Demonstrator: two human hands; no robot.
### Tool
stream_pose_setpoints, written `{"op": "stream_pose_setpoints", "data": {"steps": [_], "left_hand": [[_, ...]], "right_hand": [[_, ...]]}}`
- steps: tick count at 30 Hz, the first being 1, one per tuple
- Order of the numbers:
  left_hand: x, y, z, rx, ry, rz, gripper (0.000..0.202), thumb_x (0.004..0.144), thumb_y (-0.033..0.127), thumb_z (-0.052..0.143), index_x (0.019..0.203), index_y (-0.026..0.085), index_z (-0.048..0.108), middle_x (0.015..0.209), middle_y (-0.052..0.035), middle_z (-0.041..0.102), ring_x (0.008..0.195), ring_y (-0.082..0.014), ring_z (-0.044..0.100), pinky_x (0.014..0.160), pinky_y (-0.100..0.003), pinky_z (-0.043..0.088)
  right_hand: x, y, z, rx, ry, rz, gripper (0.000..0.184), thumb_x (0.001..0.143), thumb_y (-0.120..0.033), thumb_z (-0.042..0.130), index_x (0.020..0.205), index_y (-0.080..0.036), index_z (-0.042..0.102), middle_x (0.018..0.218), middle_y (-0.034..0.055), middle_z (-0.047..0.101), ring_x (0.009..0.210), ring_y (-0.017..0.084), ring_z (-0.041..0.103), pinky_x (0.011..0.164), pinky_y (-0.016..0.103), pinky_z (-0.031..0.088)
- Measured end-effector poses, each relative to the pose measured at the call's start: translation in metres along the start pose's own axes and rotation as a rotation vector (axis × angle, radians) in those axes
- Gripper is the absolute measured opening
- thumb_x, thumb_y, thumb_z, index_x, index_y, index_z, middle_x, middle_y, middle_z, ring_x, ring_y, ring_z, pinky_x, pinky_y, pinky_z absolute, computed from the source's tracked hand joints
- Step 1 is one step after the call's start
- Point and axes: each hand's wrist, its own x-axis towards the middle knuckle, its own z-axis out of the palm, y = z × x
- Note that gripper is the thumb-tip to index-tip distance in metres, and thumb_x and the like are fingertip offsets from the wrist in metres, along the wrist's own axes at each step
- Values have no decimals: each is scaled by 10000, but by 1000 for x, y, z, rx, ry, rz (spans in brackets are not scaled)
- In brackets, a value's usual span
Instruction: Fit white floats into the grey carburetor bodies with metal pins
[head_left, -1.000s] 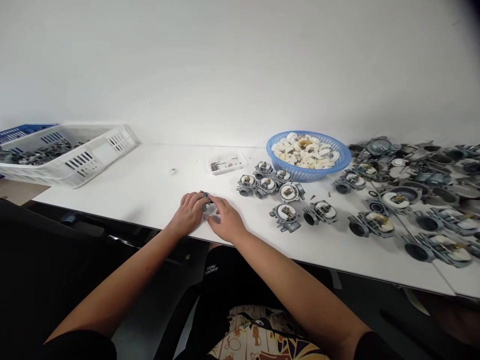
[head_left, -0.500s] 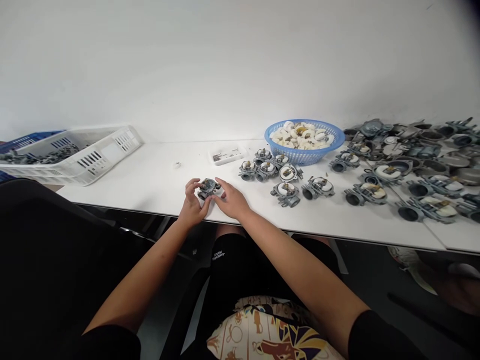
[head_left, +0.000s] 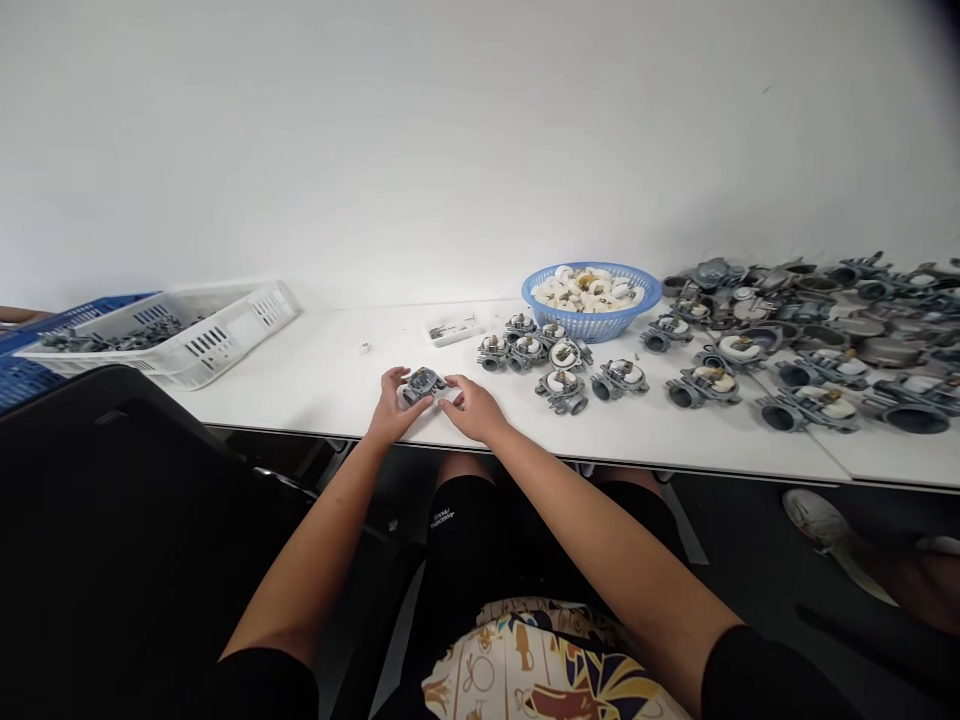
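Note:
A grey metal carburetor body (head_left: 424,381) is just above or on the white table near its front edge, its open face turned up. My left hand (head_left: 394,405) grips its left side, thumb in front and fingers behind. At its right end my right hand (head_left: 474,408) has curled fingers and thumb against the edge; the exact contact is small and hard to see. No white float shows in this carburetor. Beyond the hands, a small white tray (head_left: 452,331) contains thin metal pins, and a tiny white piece (head_left: 365,348) lies to its left.
Several carburetors with white floats (head_left: 561,384) stand to the right. Behind them is a blue basket (head_left: 536,300) of white floats. Farther right lies a heap of carburetor bodies (head_left: 817,310). A white crate (head_left: 206,350) of metal parts stands left; a black chair back (head_left: 112,480) is nearby.
The carburetor body has turned and tipped slightly in my hands. My right fingers have shifted from its top to its right end. The whole view has shifted slightly.

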Motion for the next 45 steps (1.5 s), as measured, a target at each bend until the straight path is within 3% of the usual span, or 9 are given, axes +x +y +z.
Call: {"op": "stream_pose_setpoints", "data": {"steps": [3,7,15,21,26,30,34,38,45], "left_hand": [[5,0,-7,-85,-104,-77,674,769,514,785,1281,190,489,1281,-168,633,1231,-318,607,1063,-509,455],[5,2,-21,-163,-178,-137,755,651,459,887,1280,185,574,1246,-158,692,1170,-316,655,1035,-495,494],[2,-7,-26,-205,-93,-209,730,559,484,928,1152,166,645,980,-91,740,907,-257,721,954,-486,554],[1,-8,-19,-106,-54,-226,768,641,476,867,1271,163,556,896,-48,708,867,-222,703,938,-452,539],[2,-5,-11,49,-3,-226,922,717,420,773,1486,167,333,1078,-84,665,917,-226,692,933,-448,533],[4,1,-6,184,-24,-199,776,762,377,710,1468,201,441,1345,-153,590,1198,-308,628,1070,-506,460],[3,11,-5,279,-78,-142,719,807,325,654,1492,242,451,1567,-114,451,1461,-321,412,1212,-498,312],[2,19,-6,339,-121,-150,730,854,329,595,1540,247,358,1496,-115,541,1338,-322,551,1123,-519,425],[15,24,2,468,-85,-112,567,804,253,582,1360,221,471,1312,-111,657,1180,-302,643,1001,-450,506]], "right_hand": [[0,1,0,11,1,5,408,916,-318,657,1301,-206,582,1302,77,671,867,176,664,886,343,530],[1,3,1,24,3,7,391,911,-337,659,1273,-210,584,1281,67,681,852,172,662,848,331,530],[-1,3,0,43,17,34,485,915,-328,648,1350,-183,490,1335,93,648,799,153,648,809,331,525],[2,8,2,45,-6,31,420,908,-348,658,1286,-215,533,1233,61,688,786,150,645,793,315,515],[3,9,3,40,-9,21,368,905,-344,657,1239,-220,563,1185,50,697,758,143,636,775,302,508],[3,9,3,41,-21,2,330,903,-325,653,1211,-229,585,1137,29,701,725,130,620,751,290,494],[4,9,4,45,-20,5,340,901,-333,658,1214,-226,580,1142,31,699,720,125,619,748,285,488],[3,8,3,46,-17,12,346,902,-340,661,1216,-220,577,1154,40,697,730,128,621,760,289,488],[3,9,4,55,-17,12,348,901,-352,662,1216,-230,579,1153,32,697,735,126,620,760,286,494]]}}
